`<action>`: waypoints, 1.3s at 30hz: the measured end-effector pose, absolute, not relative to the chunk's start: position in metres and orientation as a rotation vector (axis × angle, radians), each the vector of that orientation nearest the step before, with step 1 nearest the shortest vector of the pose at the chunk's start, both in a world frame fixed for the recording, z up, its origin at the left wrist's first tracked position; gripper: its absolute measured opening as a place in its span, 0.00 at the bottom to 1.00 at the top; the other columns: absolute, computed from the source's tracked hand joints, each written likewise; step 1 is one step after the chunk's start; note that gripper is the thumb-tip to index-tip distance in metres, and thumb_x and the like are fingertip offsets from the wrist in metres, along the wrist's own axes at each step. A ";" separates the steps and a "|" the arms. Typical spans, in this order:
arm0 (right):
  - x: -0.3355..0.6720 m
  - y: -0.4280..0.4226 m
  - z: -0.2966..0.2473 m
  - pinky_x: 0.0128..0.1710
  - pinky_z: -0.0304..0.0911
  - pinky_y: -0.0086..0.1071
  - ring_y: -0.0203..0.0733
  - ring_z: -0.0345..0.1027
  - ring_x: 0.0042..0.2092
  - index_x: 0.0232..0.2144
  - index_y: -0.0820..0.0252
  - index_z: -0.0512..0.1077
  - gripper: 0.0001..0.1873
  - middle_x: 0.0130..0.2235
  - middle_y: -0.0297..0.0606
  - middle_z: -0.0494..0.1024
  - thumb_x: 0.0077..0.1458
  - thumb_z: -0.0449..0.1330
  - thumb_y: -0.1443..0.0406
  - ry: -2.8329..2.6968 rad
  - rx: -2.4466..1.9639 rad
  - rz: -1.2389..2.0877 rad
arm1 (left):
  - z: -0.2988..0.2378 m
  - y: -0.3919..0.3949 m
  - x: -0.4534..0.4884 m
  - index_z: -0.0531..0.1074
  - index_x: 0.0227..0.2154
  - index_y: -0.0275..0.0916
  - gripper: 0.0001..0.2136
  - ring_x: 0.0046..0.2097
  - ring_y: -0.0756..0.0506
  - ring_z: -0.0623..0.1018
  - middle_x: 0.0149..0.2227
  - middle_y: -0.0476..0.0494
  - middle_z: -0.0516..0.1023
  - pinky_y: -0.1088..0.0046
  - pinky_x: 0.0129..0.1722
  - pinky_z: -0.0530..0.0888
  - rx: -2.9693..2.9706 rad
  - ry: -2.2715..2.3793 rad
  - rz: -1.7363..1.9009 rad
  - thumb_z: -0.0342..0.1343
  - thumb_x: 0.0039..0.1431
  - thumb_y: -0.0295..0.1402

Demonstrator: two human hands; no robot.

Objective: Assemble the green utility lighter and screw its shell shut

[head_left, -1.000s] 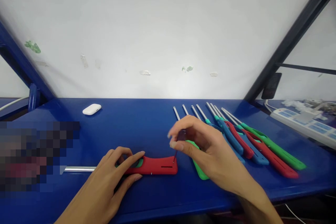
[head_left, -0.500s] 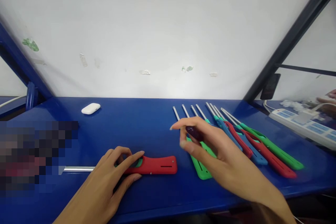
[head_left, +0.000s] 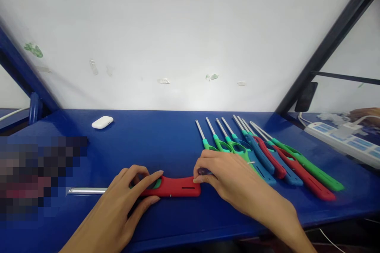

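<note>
A red gas lighter (head_left: 178,186) with a long metal barrel lies flat on the blue table, barrel pointing left. My left hand (head_left: 124,197) grips it around the trigger loop, thumb on the near edge and fingers over the far side. At the lighter's right end, the fingertips of my right hand (head_left: 228,174) touch the handle's corner. Tucked in that hand is a screwdriver (head_left: 204,171) with a dark purple handle; its thin shaft sticks out behind the fingers. My right hand partly covers several green lighters (head_left: 221,144) beyond it.
More lighters in blue, red and green (head_left: 308,170) lie in a fanned row at the right. A white earbud case (head_left: 102,122) sits at the back left. A white power strip (head_left: 341,142) and a phone (head_left: 306,97) are at far right, with another person's hand (head_left: 368,114) behind.
My right hand has come down and left, from above the green lighters to the red lighter's right end, keeping the screwdriver. My left hand and the red lighter stay put.
</note>
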State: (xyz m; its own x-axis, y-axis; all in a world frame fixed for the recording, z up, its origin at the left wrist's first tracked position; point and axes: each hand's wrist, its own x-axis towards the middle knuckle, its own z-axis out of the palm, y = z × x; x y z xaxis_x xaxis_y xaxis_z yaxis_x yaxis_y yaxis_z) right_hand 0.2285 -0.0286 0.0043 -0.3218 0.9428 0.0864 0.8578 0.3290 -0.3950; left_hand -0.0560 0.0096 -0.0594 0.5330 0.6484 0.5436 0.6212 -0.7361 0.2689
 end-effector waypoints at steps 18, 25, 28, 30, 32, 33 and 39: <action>0.216 -0.013 -0.001 0.41 0.64 0.39 0.47 0.78 0.41 0.42 0.56 0.82 0.12 0.42 0.39 0.82 0.75 0.58 0.66 -2.161 -1.692 0.268 | -0.064 0.009 -0.060 0.78 0.60 0.55 0.19 0.48 0.41 0.85 0.51 0.47 0.82 0.63 0.49 0.85 2.719 1.185 0.956 0.51 0.76 0.53; 0.211 -0.029 0.010 0.37 0.61 0.36 0.45 0.77 0.39 0.41 0.48 0.84 0.14 0.38 0.32 0.84 0.68 0.65 0.49 -2.133 -1.620 0.470 | -0.065 -0.001 -0.057 0.75 0.60 0.51 0.17 0.49 0.43 0.83 0.53 0.46 0.80 0.68 0.50 0.82 2.829 1.170 1.054 0.51 0.78 0.49; 0.208 -0.038 0.014 0.29 0.52 0.34 0.39 0.68 0.30 0.37 0.47 0.83 0.16 0.28 0.28 0.78 0.64 0.67 0.45 -2.196 -1.616 0.612 | -0.063 -0.008 -0.059 0.70 0.66 0.50 0.18 0.52 0.44 0.80 0.55 0.44 0.77 0.70 0.52 0.79 2.881 1.148 1.115 0.51 0.79 0.44; 0.211 -0.042 0.017 0.27 0.48 0.34 0.37 0.61 0.27 0.34 0.49 0.83 0.19 0.24 0.27 0.73 0.67 0.64 0.45 -2.214 -1.624 0.674 | -0.061 -0.011 -0.063 0.66 0.70 0.48 0.21 0.53 0.44 0.80 0.56 0.43 0.77 0.70 0.55 0.77 2.928 1.120 1.120 0.52 0.80 0.41; 0.219 -0.044 0.020 0.26 0.47 0.33 0.36 0.60 0.27 0.33 0.50 0.82 0.22 0.25 0.27 0.71 0.69 0.61 0.44 -2.195 -1.649 0.734 | -0.059 -0.011 -0.069 0.65 0.71 0.45 0.22 0.52 0.45 0.80 0.54 0.43 0.79 0.67 0.59 0.74 2.989 1.084 1.133 0.53 0.80 0.38; 0.223 -0.044 0.022 0.26 0.47 0.33 0.35 0.59 0.27 0.32 0.50 0.82 0.23 0.25 0.27 0.71 0.68 0.61 0.43 -2.183 -1.663 0.772 | -0.059 -0.011 -0.073 0.66 0.71 0.44 0.21 0.51 0.45 0.81 0.53 0.44 0.81 0.65 0.61 0.72 3.019 1.056 1.136 0.53 0.80 0.35; 0.241 -0.041 0.028 0.24 0.47 0.31 0.33 0.55 0.27 0.32 0.53 0.82 0.24 0.24 0.25 0.66 0.64 0.65 0.41 -2.204 -1.620 0.962 | -0.068 -0.015 -0.094 0.67 0.69 0.46 0.24 0.58 0.46 0.81 0.58 0.49 0.83 0.62 0.73 0.62 3.070 0.920 0.922 0.50 0.77 0.21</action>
